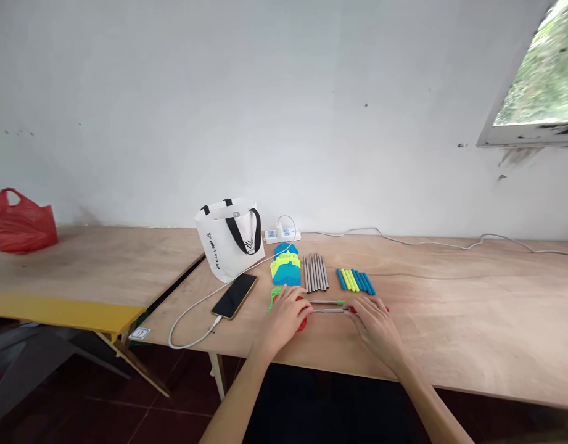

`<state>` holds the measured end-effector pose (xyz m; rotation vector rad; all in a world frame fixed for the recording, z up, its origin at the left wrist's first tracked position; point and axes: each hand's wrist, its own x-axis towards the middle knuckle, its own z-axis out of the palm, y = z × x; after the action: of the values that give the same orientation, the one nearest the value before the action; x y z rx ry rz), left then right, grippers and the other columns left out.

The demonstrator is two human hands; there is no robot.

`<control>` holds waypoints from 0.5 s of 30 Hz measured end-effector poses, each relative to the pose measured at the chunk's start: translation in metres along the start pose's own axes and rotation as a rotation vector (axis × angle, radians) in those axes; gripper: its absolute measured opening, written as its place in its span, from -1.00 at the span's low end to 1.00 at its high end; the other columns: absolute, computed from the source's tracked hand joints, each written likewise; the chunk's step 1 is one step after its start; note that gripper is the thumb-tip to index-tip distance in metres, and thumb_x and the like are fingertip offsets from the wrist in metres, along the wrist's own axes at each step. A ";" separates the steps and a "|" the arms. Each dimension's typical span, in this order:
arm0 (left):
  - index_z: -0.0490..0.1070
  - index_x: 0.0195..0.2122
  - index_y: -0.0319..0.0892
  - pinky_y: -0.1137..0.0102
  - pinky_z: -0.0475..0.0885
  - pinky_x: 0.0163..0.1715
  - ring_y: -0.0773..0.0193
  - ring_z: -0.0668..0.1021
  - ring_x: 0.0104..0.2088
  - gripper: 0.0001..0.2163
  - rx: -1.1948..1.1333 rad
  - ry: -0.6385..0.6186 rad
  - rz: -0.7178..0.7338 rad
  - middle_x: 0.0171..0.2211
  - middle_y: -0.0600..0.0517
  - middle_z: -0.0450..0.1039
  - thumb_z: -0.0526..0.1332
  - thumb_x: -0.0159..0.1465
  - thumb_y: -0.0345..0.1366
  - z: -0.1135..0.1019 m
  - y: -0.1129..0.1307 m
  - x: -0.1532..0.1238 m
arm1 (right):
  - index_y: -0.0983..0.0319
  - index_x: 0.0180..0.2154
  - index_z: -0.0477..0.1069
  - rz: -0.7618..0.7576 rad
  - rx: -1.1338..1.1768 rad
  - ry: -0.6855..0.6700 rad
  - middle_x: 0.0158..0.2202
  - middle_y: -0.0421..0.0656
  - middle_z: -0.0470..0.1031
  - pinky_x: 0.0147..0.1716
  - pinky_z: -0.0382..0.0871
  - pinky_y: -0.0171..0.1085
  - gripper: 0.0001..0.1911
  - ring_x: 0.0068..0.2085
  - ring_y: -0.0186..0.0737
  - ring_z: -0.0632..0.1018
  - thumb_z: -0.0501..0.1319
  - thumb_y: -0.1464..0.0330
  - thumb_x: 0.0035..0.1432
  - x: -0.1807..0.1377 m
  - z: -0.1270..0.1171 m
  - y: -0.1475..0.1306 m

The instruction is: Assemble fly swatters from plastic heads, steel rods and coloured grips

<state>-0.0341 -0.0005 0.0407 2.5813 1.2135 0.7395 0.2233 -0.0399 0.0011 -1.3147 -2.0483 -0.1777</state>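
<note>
Head view, left grip (pixel 287 316): laid palm-down and flat on the red plastic mesh swatter head (pixel 303 322), fingers spread, not clenched.
Head view, right grip (pixel 375 327): fingertips curled down onto the red handle end (pixel 353 309) of the thin grey metal rod (pixel 329 310). Whether it pinches or only rests I cannot tell.
Where the piece lies: flat on the plywood tabletop (pixel 450 320), spanning between the two grips.
Handling, judged: very light. The mesh is soft and bendy, the rod stiff but slender and smooth, so it is likely to roll or slip.
Best hold, judged: the coloured handle end and the neck where rod meets mesh, not the bare metal.
Just beyond the grips: a second rod with a green tip (pixel 327 301).
Farther beyond: stacked blue and yellow mesh heads (pixel 286 268), a bundle of grey metal rods (pixel 315 273), a row of blue and yellow-green sleeves (pixel 355 280).
Left of the left grip: black smartphone (pixel 235 295) on a white cable.
</note>
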 end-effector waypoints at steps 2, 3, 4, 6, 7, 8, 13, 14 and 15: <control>0.49 -0.26 -0.08 0.00 0.10 0.37 0.16 0.49 0.10 -0.82 0.010 -0.010 0.044 -0.03 0.06 0.50 0.15 0.47 -0.25 0.005 0.008 0.002 | 0.15 -0.23 0.41 -0.013 -0.041 0.032 -0.26 -0.19 0.56 -0.12 0.18 -0.20 -0.74 -0.23 -0.23 0.51 -0.01 0.34 0.48 0.000 -0.007 0.001; 0.48 -0.25 -0.08 0.00 0.09 0.38 0.19 0.51 0.06 -0.83 0.010 -0.012 0.069 -0.08 0.07 0.50 0.15 0.47 -0.25 0.007 0.011 0.003 | 0.15 -0.21 0.42 -0.025 -0.059 0.033 -0.25 -0.18 0.55 -0.12 0.17 -0.20 -0.74 -0.21 -0.22 0.50 -0.02 0.34 0.49 0.000 -0.010 0.000; 0.46 -0.24 -0.08 0.00 0.10 0.38 0.20 0.52 0.04 -0.85 0.010 -0.008 0.093 -0.11 0.08 0.50 0.15 0.47 -0.26 0.008 0.012 0.003 | 0.15 -0.17 0.43 -0.040 -0.078 0.024 -0.24 -0.17 0.55 -0.13 0.16 -0.21 -0.73 -0.19 -0.21 0.50 -0.03 0.35 0.49 0.000 -0.012 -0.001; 0.44 -0.22 -0.08 0.02 0.09 0.38 0.21 0.51 0.04 -0.86 0.017 0.017 0.134 -0.11 0.07 0.51 0.13 0.48 -0.29 0.010 0.015 0.004 | 0.13 -0.09 0.45 -0.079 -0.127 -0.009 -0.22 -0.16 0.52 -0.13 0.15 -0.20 -0.72 -0.16 -0.19 0.49 -0.04 0.36 0.49 -0.001 -0.014 -0.005; 0.44 -0.21 -0.08 0.02 0.09 0.39 0.21 0.51 0.05 -0.86 0.021 0.028 0.151 -0.12 0.07 0.51 0.12 0.48 -0.31 0.011 0.016 0.004 | 0.12 -0.06 0.46 -0.096 -0.159 -0.022 -0.22 -0.15 0.51 -0.13 0.15 -0.20 -0.72 -0.16 -0.18 0.48 -0.03 0.35 0.49 -0.001 -0.014 -0.007; 0.43 -0.20 -0.08 0.04 0.08 0.39 0.22 0.52 0.04 -0.87 0.022 0.033 0.166 -0.12 0.07 0.51 0.11 0.48 -0.31 0.013 0.016 0.004 | 0.12 -0.07 0.47 -0.107 -0.194 -0.025 -0.23 -0.14 0.49 -0.14 0.14 -0.19 -0.72 -0.18 -0.17 0.47 -0.01 0.33 0.48 -0.002 -0.012 -0.010; 0.39 -0.23 -0.11 0.11 0.10 0.38 0.27 0.55 -0.09 -0.84 0.032 0.015 0.188 -0.22 0.10 0.52 0.09 0.50 -0.28 0.028 0.016 0.006 | 0.11 -0.17 0.55 -0.131 -0.307 0.073 -0.36 -0.16 0.43 -0.19 0.10 -0.20 -0.68 -0.30 -0.21 0.40 0.02 0.27 0.48 0.000 0.000 -0.018; 0.39 -0.23 -0.11 0.11 0.11 0.36 0.27 0.55 -0.10 -0.84 0.037 0.011 0.192 -0.24 0.10 0.52 0.08 0.50 -0.28 0.029 0.016 0.007 | 0.11 -0.14 0.56 -0.146 -0.311 0.089 -0.38 -0.16 0.44 -0.20 0.10 -0.20 -0.68 -0.31 -0.20 0.39 0.03 0.26 0.48 0.000 0.002 -0.017; 0.40 -0.23 -0.10 0.11 0.13 0.35 0.26 0.55 -0.10 -0.83 0.042 0.003 0.202 -0.25 0.10 0.53 0.08 0.50 -0.28 0.028 0.015 0.007 | 0.10 -0.11 0.56 -0.164 -0.311 0.099 -0.38 -0.15 0.46 -0.21 0.09 -0.20 -0.69 -0.31 -0.20 0.40 0.04 0.24 0.47 0.001 0.003 -0.015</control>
<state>-0.0058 -0.0036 0.0251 2.7671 0.9892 0.7633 0.2093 -0.0450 0.0033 -1.2872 -2.1020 -0.6448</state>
